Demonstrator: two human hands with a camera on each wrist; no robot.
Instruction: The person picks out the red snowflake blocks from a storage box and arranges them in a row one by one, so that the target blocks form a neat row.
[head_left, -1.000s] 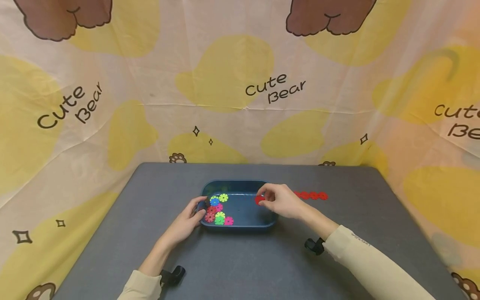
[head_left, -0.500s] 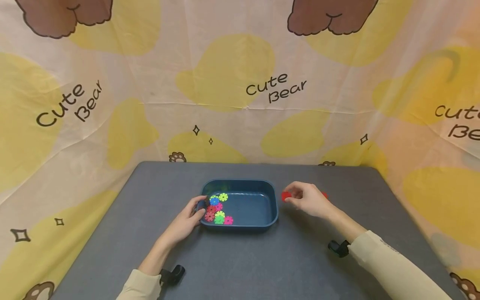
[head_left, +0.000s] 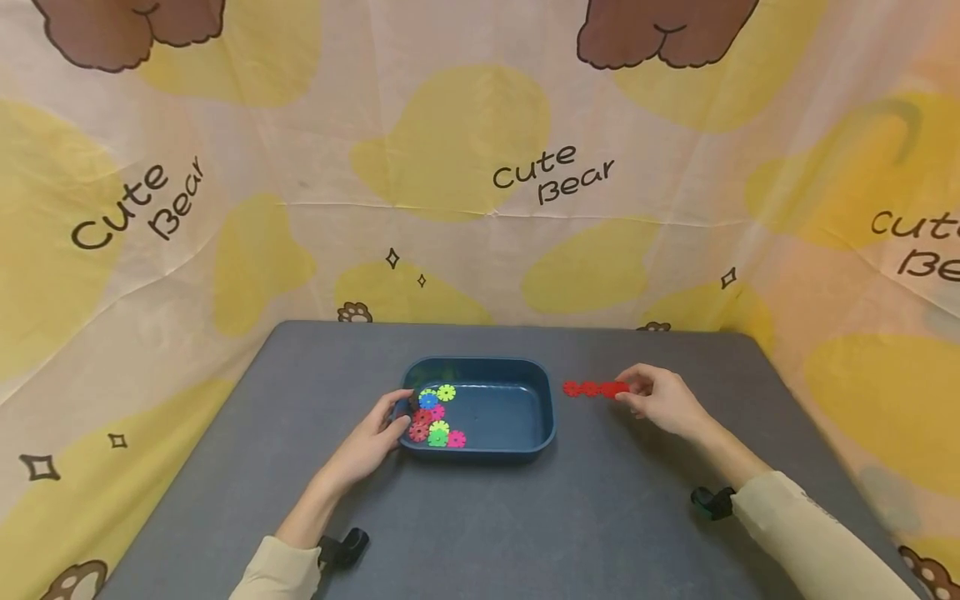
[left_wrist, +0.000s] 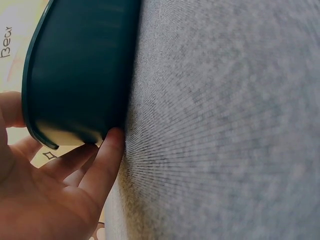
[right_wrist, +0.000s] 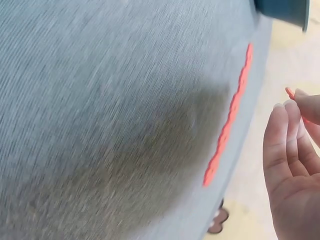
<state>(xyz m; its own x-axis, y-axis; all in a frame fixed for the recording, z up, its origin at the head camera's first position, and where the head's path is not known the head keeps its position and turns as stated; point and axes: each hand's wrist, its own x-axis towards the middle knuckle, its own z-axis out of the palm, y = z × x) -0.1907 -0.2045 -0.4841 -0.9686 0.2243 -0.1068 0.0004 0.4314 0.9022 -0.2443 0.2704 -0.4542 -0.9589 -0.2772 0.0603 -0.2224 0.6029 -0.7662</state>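
A dark blue plastic bin point(head_left: 480, 454) stands mid-table with several colourful notched snowflake discs point(head_left: 438, 428) at its left end. My left hand point(head_left: 375, 433) holds that end; in the left wrist view its fingers point(left_wrist: 107, 157) lie along the outer wall of the bin point(left_wrist: 82, 65). Right of the bin, several red snowflake discs point(head_left: 581, 388) form a line on the table, seen edge-on as a red strip point(right_wrist: 230, 117) in the right wrist view. Above this line my right hand point(head_left: 663, 402) pinches a red snowflake disc point(right_wrist: 289, 93) between thumb and fingertips, which partly cover it.
The grey table point(head_left: 480, 533) runs to a back edge against a yellow and cream printed cloth point(head_left: 450, 150). Black camera mounts sit on both wrists, the left mount point(head_left: 345, 547) and the right mount point(head_left: 712, 502) close over the tabletop.
My right hand has moved right with the red snowflake disc, from over the bin to above the red line, uncovering the line's left part. My left hand stays at the bin.
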